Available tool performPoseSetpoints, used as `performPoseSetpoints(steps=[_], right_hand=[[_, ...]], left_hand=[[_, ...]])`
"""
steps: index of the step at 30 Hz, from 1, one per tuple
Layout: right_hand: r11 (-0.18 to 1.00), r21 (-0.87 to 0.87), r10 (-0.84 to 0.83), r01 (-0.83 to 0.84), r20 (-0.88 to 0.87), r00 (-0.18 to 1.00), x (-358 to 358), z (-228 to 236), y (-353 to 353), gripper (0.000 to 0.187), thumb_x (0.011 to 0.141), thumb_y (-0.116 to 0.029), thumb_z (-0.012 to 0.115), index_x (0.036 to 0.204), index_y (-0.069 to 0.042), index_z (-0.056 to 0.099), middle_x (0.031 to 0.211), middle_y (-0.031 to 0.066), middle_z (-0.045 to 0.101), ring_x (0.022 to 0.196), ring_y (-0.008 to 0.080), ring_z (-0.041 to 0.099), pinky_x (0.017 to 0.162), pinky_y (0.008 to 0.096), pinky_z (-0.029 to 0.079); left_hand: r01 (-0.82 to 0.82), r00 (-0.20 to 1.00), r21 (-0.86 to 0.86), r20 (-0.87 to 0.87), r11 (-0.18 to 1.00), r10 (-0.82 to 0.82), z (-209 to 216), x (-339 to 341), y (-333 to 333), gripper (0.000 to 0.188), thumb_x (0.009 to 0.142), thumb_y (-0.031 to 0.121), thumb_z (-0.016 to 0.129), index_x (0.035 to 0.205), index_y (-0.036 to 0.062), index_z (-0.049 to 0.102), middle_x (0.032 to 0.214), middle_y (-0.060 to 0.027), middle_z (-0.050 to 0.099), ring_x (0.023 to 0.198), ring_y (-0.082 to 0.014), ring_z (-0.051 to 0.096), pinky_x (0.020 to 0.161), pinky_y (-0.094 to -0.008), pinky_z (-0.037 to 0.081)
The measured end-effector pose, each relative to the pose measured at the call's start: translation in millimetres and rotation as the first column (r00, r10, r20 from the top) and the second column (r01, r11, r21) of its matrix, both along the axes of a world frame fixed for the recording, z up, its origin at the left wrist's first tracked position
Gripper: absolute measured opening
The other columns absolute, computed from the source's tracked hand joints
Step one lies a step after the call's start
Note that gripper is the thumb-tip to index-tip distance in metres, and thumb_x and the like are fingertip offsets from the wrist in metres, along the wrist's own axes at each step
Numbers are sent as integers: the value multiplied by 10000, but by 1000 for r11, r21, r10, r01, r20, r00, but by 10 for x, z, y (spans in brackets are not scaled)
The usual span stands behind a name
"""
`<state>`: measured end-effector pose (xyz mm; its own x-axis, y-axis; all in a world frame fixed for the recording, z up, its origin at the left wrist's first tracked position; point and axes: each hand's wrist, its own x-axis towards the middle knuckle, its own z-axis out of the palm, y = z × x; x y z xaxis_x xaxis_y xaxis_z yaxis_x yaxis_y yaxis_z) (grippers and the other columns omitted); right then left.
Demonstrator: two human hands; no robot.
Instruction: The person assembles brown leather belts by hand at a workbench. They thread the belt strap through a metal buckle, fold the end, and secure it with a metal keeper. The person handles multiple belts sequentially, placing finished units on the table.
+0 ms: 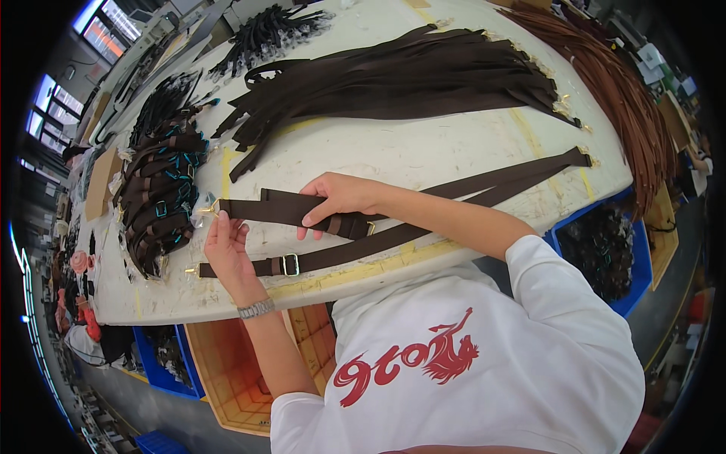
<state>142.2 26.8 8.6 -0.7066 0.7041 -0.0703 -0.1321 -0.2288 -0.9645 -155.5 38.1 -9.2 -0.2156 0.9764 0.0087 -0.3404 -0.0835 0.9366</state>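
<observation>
A dark brown webbing strap [261,211] is stretched between my hands above the white table. My left hand [227,244], below a metal wristwatch, pinches its left end beside a gold snap hook [208,208]. Farther right, my right hand [336,198] is closed round the folded strap, thumb on top. A gold buckle [370,228] shows just under that hand. Nearer me, the strap's long run lies on the table with a gold slide buckle [290,264] and another gold clip [192,271] at its left end. Its looped far end [578,157] rests at the right.
A large pile of brown straps [393,76] covers the table's far middle. Bundled straps with buckles [162,189] lie at left, black straps [268,34] behind. Reddish-brown cords [605,83] hang over the right edge. Blue bins [639,261] and an orange crate [227,371] stand below the table.
</observation>
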Motion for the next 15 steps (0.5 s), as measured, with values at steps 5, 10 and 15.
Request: performPoseSetpoints(steps=[5,10,15], right_hand=[[1000,-19,-9,9,-2,1000,-8,-21,-1,283,948,-99,747,1197,25,692,1067,127,799,828,151,738,759,280,573],[1000,-25,-7,6,-19,1000,-6,-61,7,283,951,-100,749,1200,21,692,1064,124,799,831,153,736,761,281,574],[1000,-30,-8,8,-14,1000,-2,-71,6,290,953,-104,750,1207,22,689,1058,124,798,837,156,737,764,282,575]], left_hand=[[-28,999,26,44,999,27,-23,8,-8,216,1024,211,731,1094,8,711,965,-104,767,860,-178,731,743,-299,597],[-50,998,43,41,998,49,20,51,-43,225,1027,211,724,1089,-4,704,954,-117,765,851,-187,734,738,-311,613],[-56,998,74,16,996,55,52,123,-66,206,1036,158,699,1154,-11,697,1000,-113,764,881,-176,736,738,-305,616]])
